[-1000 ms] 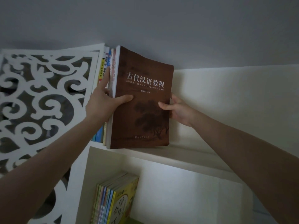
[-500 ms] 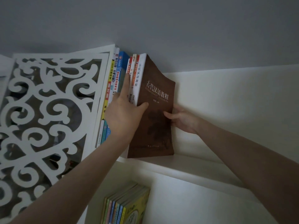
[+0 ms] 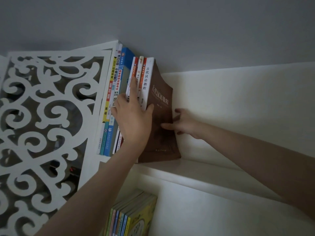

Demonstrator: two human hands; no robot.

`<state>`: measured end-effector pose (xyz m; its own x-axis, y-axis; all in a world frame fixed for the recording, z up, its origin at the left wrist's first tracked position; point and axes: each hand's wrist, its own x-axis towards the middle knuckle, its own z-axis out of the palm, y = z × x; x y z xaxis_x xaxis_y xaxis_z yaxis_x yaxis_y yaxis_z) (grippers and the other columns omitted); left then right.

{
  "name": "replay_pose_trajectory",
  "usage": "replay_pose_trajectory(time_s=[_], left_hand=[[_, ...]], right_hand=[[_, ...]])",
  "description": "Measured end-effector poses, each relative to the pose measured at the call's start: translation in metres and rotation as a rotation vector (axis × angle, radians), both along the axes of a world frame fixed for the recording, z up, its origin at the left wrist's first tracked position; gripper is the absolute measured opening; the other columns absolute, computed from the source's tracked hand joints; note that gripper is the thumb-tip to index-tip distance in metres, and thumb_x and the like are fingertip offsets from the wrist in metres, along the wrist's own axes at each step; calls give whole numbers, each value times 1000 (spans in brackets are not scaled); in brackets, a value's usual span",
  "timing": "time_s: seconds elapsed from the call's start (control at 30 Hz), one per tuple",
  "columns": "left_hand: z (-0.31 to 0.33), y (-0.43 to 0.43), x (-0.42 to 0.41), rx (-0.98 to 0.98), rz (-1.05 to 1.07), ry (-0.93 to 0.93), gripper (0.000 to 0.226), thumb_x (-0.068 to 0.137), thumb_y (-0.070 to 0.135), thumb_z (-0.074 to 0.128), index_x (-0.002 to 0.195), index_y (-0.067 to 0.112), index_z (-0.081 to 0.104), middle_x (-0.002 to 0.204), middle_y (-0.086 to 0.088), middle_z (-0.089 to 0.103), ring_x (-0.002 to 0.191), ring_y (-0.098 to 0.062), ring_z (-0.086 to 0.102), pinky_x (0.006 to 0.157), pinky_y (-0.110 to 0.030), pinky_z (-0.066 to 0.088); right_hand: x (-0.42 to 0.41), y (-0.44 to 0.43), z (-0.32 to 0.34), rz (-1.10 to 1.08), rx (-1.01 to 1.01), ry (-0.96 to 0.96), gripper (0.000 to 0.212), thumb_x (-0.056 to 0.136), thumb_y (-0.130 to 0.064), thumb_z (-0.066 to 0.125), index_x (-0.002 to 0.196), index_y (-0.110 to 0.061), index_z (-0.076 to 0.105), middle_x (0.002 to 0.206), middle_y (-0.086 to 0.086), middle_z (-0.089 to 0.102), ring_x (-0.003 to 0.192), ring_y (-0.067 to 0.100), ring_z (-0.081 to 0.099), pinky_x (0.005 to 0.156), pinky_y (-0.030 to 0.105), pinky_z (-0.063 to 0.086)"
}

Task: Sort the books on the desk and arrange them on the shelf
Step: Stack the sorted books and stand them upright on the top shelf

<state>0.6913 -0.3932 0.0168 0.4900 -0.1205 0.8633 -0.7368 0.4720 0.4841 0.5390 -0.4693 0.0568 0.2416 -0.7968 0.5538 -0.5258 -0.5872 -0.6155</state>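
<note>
Brown book (image 3: 162, 116): upright at the right end of the row of books (image 3: 115, 99) on the top shelf (image 3: 196, 169), white spine beside its neighbours', cover bowed a little.
Left hand (image 3: 134, 121): my fingers lie straight and flat against the spines, thumb on the brown cover; it grips nothing.
Right hand (image 3: 184, 123): thumb on the cover near its far edge, fingers spread behind it, a light pinch.
Doing it well: I'd press the spines flush with my left palm, square the cover against the row with my right, and let go only once it stands without leaning.
Edges: fretwork panel (image 3: 51, 116) closes the left end; the shelf lip sits just under the book's foot.
Open room: the board runs on to my right with nothing propping the row, so I judge it could topple that way.
</note>
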Motion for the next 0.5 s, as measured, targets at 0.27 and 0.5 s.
replay_pose_trajectory(time_s=[0.27, 0.5], left_hand=[[-1, -5, -4, -31, 46, 12, 79, 88, 35, 63, 151, 29, 17, 129, -14, 44, 124, -28, 38, 110, -39, 18], [-2, -9, -6, -92, 42, -8, 79, 86, 40, 65, 150, 29, 21, 151, -13, 20, 137, -31, 22, 112, -41, 18]], right_hand=[[0, 14, -48, -11, 60, 343, 102, 61, -21, 92, 133, -13, 20, 134, 8, 44, 121, 23, 51, 98, 38, 50], [9, -4, -49, 50, -16, 349, 108, 66, -20, 89, 141, -10, 12, 105, -7, 44, 104, 15, 46, 68, 17, 41]])
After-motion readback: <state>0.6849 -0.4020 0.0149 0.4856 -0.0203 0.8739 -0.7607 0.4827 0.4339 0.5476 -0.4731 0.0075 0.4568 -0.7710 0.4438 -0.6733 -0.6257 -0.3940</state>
